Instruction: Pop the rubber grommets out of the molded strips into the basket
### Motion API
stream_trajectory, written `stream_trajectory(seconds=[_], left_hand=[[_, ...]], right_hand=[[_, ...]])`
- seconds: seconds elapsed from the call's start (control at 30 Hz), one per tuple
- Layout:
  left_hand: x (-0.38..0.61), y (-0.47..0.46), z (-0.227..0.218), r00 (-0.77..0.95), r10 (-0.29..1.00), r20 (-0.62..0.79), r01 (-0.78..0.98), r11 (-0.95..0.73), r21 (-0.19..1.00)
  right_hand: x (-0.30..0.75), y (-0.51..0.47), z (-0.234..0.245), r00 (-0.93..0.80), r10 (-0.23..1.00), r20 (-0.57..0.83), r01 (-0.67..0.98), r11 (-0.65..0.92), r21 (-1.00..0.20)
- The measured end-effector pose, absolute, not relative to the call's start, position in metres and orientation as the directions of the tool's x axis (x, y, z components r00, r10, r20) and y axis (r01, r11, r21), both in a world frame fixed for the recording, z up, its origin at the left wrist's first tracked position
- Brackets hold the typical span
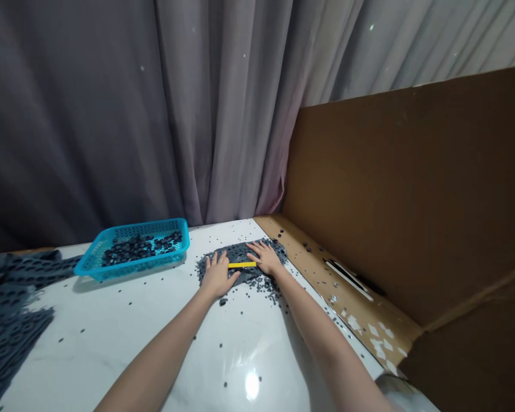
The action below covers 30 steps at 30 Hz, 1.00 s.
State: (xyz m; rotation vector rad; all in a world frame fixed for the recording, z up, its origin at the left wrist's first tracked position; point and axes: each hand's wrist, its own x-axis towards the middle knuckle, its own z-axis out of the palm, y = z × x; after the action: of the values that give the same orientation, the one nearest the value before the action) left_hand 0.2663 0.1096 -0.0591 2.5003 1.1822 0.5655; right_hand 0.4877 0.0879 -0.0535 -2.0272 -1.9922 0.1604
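Observation:
On the white table lies a dark grey sheet (240, 252) punched with many holes. A thin yellow strip (242, 265) crosses it, running between my two hands. My left hand (218, 277) rests flat at the strip's left end, fingers and thumb apart. At the other end, my right hand (265, 257) presses on the sheet with its fingers stretched out. Whether either palm covers part of the strip is hidden. Small black discs (264, 284) are scattered in front of the sheet, and a larger dark piece (223, 301) sits near my left wrist.
A blue plastic basket (133, 267) holding many small black pieces stands at the left. Perforated dark sheets (12, 332) pile up at the far left. Along the right, a cardboard strip (300, 246) carries a white pen-like stick (349, 279) and paper scraps (377, 346), beside a tall cardboard wall (395, 194).

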Motion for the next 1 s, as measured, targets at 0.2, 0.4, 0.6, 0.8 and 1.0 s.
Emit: stream_trajectory(seconds=[0.2, 0.4, 0.6, 0.8, 1.0], left_hand=[[0.246, 0.114, -0.043, 0.554, 0.813, 0.18, 0.625, -0.549, 0.555], [0.176, 0.106, -0.052, 0.604, 0.759, 0.243, 0.522, -0.607, 0.599], [0.197, 0.101, -0.063, 0.646, 0.728, 0.231, 0.512, -0.638, 0.576], [0.238, 0.099, -0.061, 0.538, 0.8, 0.264, 0.616, -0.587, 0.525], [0.228, 0.095, -0.059, 0.279, 0.852, 0.443, 0.596, -0.515, 0.616]], right_hand=[[0.492, 0.085, -0.047, 0.006, 0.987, 0.159, 0.971, 0.032, -0.235], [0.5, 0.051, -0.026, -0.017, 0.95, 0.31, 0.975, 0.085, -0.205], [0.5, 0.007, -0.04, -0.25, 0.96, 0.126, 0.942, 0.272, -0.199], [0.489, 0.022, -0.04, -0.093, 0.988, 0.124, 0.968, 0.119, -0.223], [0.51, 0.039, -0.027, 0.071, 0.946, 0.316, 0.962, 0.019, -0.273]])
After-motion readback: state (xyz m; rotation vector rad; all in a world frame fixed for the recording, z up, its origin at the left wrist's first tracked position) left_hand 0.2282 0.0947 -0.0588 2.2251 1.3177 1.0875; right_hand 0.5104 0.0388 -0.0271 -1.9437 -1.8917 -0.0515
